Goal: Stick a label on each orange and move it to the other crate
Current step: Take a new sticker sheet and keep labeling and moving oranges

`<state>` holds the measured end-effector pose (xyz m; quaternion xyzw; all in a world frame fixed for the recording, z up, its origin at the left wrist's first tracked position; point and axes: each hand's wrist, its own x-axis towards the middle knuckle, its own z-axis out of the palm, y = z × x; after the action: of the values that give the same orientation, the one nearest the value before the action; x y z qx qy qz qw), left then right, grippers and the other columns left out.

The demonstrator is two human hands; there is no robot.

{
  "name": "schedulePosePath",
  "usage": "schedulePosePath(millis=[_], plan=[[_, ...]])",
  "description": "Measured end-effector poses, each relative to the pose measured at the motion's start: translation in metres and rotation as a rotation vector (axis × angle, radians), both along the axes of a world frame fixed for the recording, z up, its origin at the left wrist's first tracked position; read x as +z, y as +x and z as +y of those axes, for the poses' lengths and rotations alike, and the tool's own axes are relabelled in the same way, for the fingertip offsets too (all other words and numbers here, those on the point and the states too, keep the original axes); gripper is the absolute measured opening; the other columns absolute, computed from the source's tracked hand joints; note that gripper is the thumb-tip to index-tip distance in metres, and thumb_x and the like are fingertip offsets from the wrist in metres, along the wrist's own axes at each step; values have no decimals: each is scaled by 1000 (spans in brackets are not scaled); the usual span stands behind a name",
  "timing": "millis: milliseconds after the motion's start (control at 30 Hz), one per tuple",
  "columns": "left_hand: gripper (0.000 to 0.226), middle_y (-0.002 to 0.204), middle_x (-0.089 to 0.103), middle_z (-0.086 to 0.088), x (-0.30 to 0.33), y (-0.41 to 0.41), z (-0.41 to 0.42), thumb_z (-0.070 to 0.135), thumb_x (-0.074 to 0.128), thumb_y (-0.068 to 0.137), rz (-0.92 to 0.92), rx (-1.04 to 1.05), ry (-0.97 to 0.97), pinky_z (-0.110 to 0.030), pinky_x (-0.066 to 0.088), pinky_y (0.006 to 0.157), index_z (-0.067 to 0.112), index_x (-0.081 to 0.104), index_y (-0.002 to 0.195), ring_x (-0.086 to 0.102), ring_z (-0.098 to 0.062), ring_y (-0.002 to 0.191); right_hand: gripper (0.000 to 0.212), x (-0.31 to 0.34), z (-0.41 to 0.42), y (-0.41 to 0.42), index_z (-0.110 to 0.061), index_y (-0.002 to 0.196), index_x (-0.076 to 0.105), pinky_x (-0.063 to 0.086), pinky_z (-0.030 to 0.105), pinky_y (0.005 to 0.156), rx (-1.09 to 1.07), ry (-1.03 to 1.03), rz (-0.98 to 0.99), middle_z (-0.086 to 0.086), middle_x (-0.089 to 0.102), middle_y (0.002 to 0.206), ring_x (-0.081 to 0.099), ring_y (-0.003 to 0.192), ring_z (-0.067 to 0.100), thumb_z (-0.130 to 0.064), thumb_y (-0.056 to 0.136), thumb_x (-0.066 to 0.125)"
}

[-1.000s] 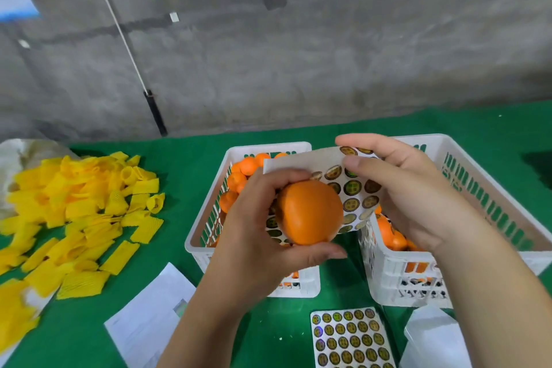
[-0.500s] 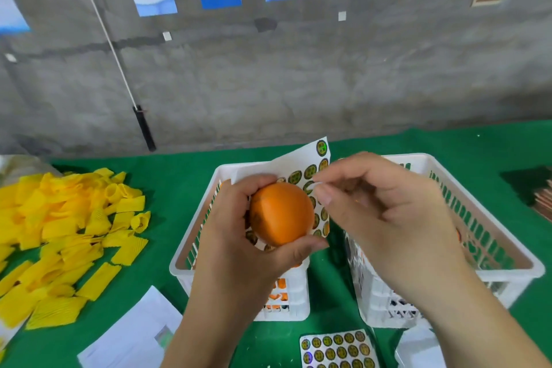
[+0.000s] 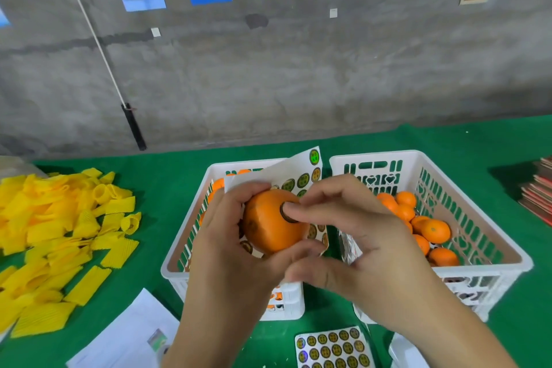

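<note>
My left hand (image 3: 227, 248) grips an orange (image 3: 265, 233) above the left white crate (image 3: 179, 266). It also holds a label sheet (image 3: 298, 172) behind the fruit. The forefinger of my right hand (image 3: 358, 242) presses a round dark label (image 3: 282, 213) onto the orange's upper right side; the fingertip covers most of the label. Several oranges (image 3: 433, 230) lie in the right white crate (image 3: 507, 251). A few more oranges (image 3: 218, 184) show in the left crate behind my hands.
A heap of yellow foam nets (image 3: 59, 233) covers the green table at left. A second label sheet (image 3: 331, 346) and white papers (image 3: 128, 334) lie at the front edge. Reddish stacked items (image 3: 537, 188) sit at far right. A concrete wall stands close behind.
My right hand has left the label sheet, and its forefinger now presses a label onto the orange. The view has tilted up a little.
</note>
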<state>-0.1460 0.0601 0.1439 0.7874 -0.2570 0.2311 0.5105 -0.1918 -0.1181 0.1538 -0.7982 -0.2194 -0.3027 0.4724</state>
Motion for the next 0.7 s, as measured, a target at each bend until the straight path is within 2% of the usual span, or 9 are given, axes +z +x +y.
schedulePosePath(millis=[100, 233, 333, 400, 433, 533, 600, 667, 700], plan=[[72, 123, 65, 18, -2, 0, -4, 66, 86, 60, -2, 9, -49, -23, 58, 78, 41, 62, 124, 66, -13, 113, 60, -10, 7, -6, -35, 142, 62, 45, 18, 103, 2, -64, 16, -5, 45, 138, 49, 134, 18, -58, 87, 73], [71, 123, 68, 15, -4, -2, -13, 62, 87, 62, 7, -7, -90, -13, 52, 80, 42, 62, 125, 68, -12, 110, 65, -14, 22, -8, -56, 150, 43, 47, 18, 101, -120, -105, 57, -10, 30, 139, 43, 135, 14, -78, 90, 53], [74, 124, 67, 15, -3, -2, -18, 64, 89, 64, -36, -3, -90, -17, 55, 80, 41, 61, 128, 68, -15, 110, 59, -4, 21, -2, -61, 142, 48, 50, 15, 92, 12, 190, 180, -15, 43, 127, 57, 119, 5, -78, 86, 57], [72, 128, 64, 16, -4, -3, -22, 61, 87, 67, -68, -19, -81, -22, 58, 81, 41, 59, 130, 67, -16, 114, 48, 0, 19, 2, -56, 129, 56, 50, 11, 81, 1, 408, 199, -19, 54, 109, 60, 105, -2, -67, 84, 62], [72, 131, 63, 17, -4, -3, -25, 60, 86, 68, -79, -31, -83, -24, 58, 82, 40, 58, 132, 66, -16, 117, 43, 1, 18, 3, -50, 123, 59, 50, 11, 77, -28, 452, 200, -19, 55, 103, 61, 98, -2, -65, 83, 62], [75, 132, 62, 16, -8, -4, -29, 55, 89, 68, -93, -48, -89, -36, 61, 82, 40, 57, 134, 66, -20, 118, 30, 6, 15, 10, -35, 103, 63, 48, 10, 69, -45, 435, 241, -8, 57, 96, 60, 86, 0, -61, 88, 62], [78, 130, 62, 17, -11, 0, -29, 56, 90, 66, -59, -51, -83, -39, 63, 80, 40, 56, 134, 67, -21, 117, 24, 7, 7, 16, -34, 93, 63, 50, 14, 67, -40, 441, 296, -11, 61, 87, 59, 77, -2, -57, 98, 60], [80, 131, 62, 15, -14, 2, -28, 60, 90, 65, 13, -65, -112, -40, 64, 80, 38, 56, 134, 66, -22, 118, 25, 4, 3, 19, -35, 92, 64, 53, 19, 68, -38, 458, 320, -11, 63, 84, 61, 77, 0, -58, 98, 56], [81, 131, 62, 14, -16, 2, -27, 61, 90, 65, 31, -79, -125, -41, 63, 81, 37, 56, 134, 65, -23, 120, 30, 3, 3, 20, -36, 94, 65, 55, 20, 70, -21, 448, 332, -9, 65, 87, 63, 80, 1, -65, 94, 58]])
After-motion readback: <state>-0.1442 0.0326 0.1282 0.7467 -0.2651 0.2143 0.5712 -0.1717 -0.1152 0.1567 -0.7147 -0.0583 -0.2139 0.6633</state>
